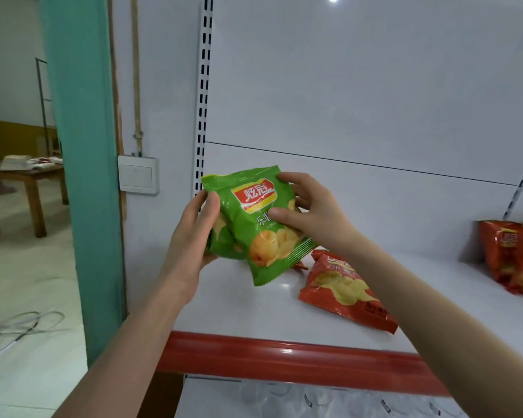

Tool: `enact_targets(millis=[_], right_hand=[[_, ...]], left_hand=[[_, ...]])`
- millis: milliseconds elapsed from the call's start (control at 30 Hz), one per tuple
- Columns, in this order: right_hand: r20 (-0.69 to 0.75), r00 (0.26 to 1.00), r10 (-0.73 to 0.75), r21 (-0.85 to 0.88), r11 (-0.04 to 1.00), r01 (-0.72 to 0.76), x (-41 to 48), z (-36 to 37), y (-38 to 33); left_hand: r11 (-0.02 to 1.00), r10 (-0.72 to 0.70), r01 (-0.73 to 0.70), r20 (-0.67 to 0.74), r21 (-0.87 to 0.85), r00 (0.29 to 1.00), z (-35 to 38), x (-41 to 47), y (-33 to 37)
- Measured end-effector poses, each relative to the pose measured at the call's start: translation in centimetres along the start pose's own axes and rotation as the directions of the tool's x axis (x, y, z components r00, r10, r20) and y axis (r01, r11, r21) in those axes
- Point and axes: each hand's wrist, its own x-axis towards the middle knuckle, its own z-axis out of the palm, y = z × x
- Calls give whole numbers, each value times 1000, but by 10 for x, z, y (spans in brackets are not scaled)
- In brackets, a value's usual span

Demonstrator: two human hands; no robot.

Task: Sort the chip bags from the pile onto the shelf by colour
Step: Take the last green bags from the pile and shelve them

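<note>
Green bag (255,227): up in the air, above the shelf (254,306), between both hands.
Left hand (194,236): grips its left side.
Right hand (308,209): pinches its right side.
Red bag (341,294): lies flat on the shelf.

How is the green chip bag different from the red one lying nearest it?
The shiny green plastic chip bag differs in colour from the shiny red plastic chip bag. The green bag is held up, gripped by the left hand and right hand; the red bag lies flat on the white shelf, untouched. Both picture yellow chips.
</note>
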Motion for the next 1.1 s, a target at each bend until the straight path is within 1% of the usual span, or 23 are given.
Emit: enact_targets(millis=[67, 167, 267, 300, 367, 467, 533, 600, 667, 733, 767, 800, 833, 867, 900, 933, 967, 1000, 1033, 1100], right_hand=[[-2, 1000, 12, 16, 1000, -12, 0, 7, 1], [-13, 999, 53, 90, 995, -51, 1, 18, 1], [-1, 991, 137, 208, 969, -133, 2, 28, -1], [15, 990, 140, 249, 959, -139, 3, 31, 0], [43, 993, 108, 290, 950, -116, 3, 35, 3], [59, 996, 61, 297, 952, -76, 4, 39, 5], [54, 998, 44, 283, 957, -57, 6, 40, 5], [57, 998, 17, 249, 968, -31, 7, 39, 2], [102, 994, 39, 243, 968, -63, 12, 35, 1], [110, 985, 130, 239, 959, -153, 22, 23, 4], [76, 978, 192, 182, 962, -203, 29, 16, 9], [29, 967, 253, 58, 965, -254, 36, 7, 16], [1, 951, 309, -150, 941, -305, 42, 0, 26], [12, 928, 372, -382, 860, -339, 46, -4, 37], [48, 892, 450, -566, 748, -347, 48, -5, 46], [80, 841, 536, -678, 648, -348, 48, -3, 55], [102, 789, 606, -726, 587, -357, 48, 2, 61], [110, 756, 645, -743, 559, -368, 47, 8, 66], [113, 751, 650, -747, 554, -368, 48, 13, 69], [109, 783, 613, -706, 602, -372, 50, 20, 73]], left_hand=[[1000, -2, 2, -7, -23, 1000, 0, -1, -1], [999, 23, -26, -115, -23, 993, 1, 2, -5], [989, 31, -61, -221, -131, 975, 4, 2, -3], [985, 23, -65, -252, -159, 968, 5, 2, -1], [982, 13, -59, -249, -178, 968, 7, 1, 0], [979, 9, -45, -177, -198, 984, 7, 0, 1], [987, 30, -53, -148, -154, 988, 7, 0, 0], [991, 59, -78, -169, -106, 984, 7, 2, -2], [989, 72, -96, -211, -109, 975, 4, 6, -2], [987, 90, -121, -256, -108, 962, -2, 11, -1], [987, 104, -134, -276, -93, 956, -6, 12, -1], [987, 118, -145, -291, -74, 949, -10, 13, 0], [986, 128, -154, -304, -63, 944, -13, 13, 0], [985, 135, -161, -312, -57, 940, -17, 13, 0], [985, 138, -163, -316, -56, 939, -19, 13, -1], [985, 135, -161, -318, -58, 938, -21, 13, -2], [986, 130, -157, -319, -59, 939, -22, 13, -2], [986, 128, -154, -319, -59, 939, -22, 13, -3], [987, 128, -153, -319, -55, 939, -23, 13, -4], [987, 133, -155, -323, -45, 937, -25, 13, -5]])
